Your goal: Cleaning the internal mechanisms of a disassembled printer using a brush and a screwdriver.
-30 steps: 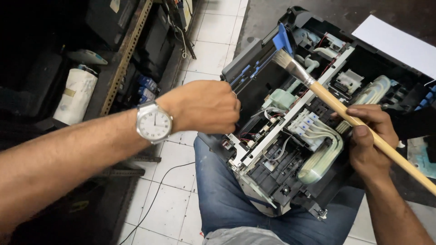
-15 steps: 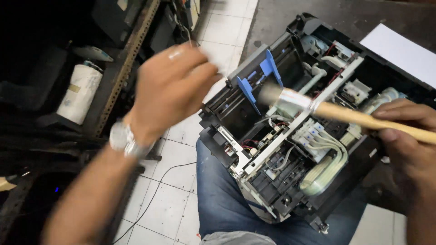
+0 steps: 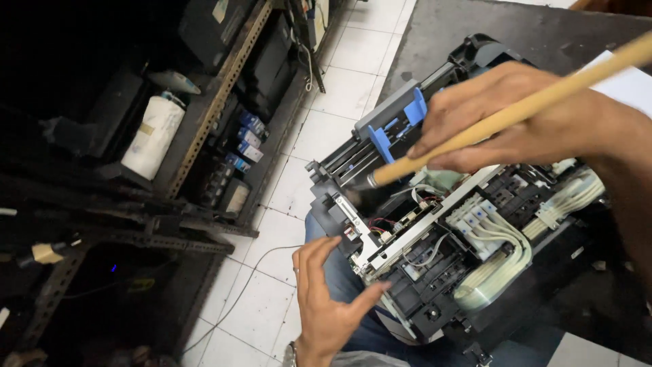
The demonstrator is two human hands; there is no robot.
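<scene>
Here, the right hand [image 3: 516, 115] is gripping a paintbrush [image 3: 502, 119] by its long wooden handle, fingers wrapped and pressed closed around the shaft, which is running up toward the top right corner. The brush's metal ferrule and dark bristles are pointing down and left, with the bristle tip touching the inner frame of an opened printer [image 3: 448, 224] near its left end. The printer, stripped of its cover, is lying tilted across the person's lap, over blue jeans [image 3: 339, 272], its white metal rail running diagonally and a bundle of pale ink tubes [image 3: 502, 265] looping along its lower right part. A blue plastic paper guide [image 3: 401, 122] is standing up at the printer's upper edge, just beside the right hand's fingers. The left hand [image 3: 329, 299] is hovering at the printer's lower left corner, open, fingers spread and loosely curled, thumb reaching toward the white rail; whether the fingertips are actually touching the casing is hard to tell. A thin grey cable [image 3: 251, 285] is trailing over the white floor tiles [image 3: 299, 183] beside the knee. To the left, a dark metal rack [image 3: 204, 129] is holding a white cylindrical container [image 3: 153, 136] and a row of small ink cartridges [image 3: 244, 139].
</scene>
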